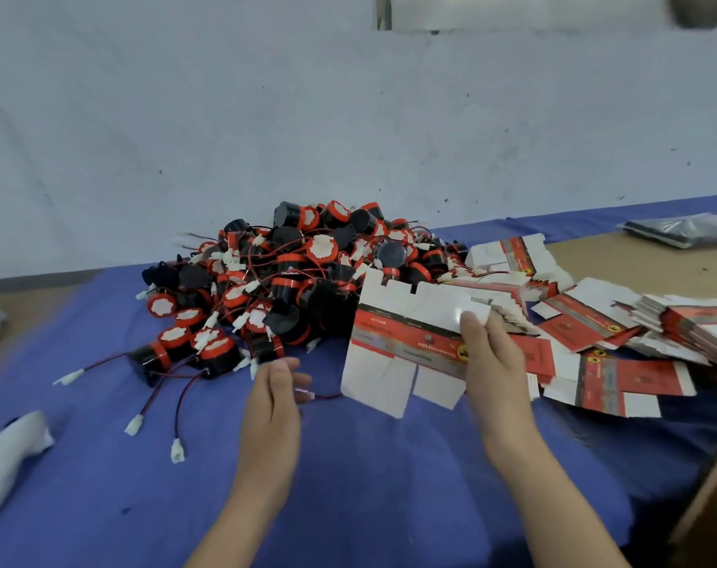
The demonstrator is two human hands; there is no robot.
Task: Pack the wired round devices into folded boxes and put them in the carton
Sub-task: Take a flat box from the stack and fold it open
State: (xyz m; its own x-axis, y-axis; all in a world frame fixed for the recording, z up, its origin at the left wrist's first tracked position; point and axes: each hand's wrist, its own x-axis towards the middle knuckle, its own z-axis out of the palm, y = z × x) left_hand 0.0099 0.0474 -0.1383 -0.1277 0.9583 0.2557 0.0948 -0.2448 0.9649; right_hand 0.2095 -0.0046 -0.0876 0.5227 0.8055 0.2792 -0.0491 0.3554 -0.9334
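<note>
A heap of black and red round devices [291,276] with red wires and white plugs lies on the blue cloth at the middle. My right hand [492,358] holds a flat, unfolded red and white box [406,346] by its right edge, lifted above the cloth just right of the heap. My left hand [277,387] hovers open in front of the heap, left of the box, holding nothing. More flat boxes [586,321] are spread and stacked to the right. A brown carton edge [713,498] shows at the lower right corner.
Blue cloth [348,485] covers the table. A white cloth bundle [8,448] lies at the lower left. Loose wires with white plugs [176,448] trail toward me from the heap. A dark plastic bag [684,229] lies at the far right. A wall stands behind.
</note>
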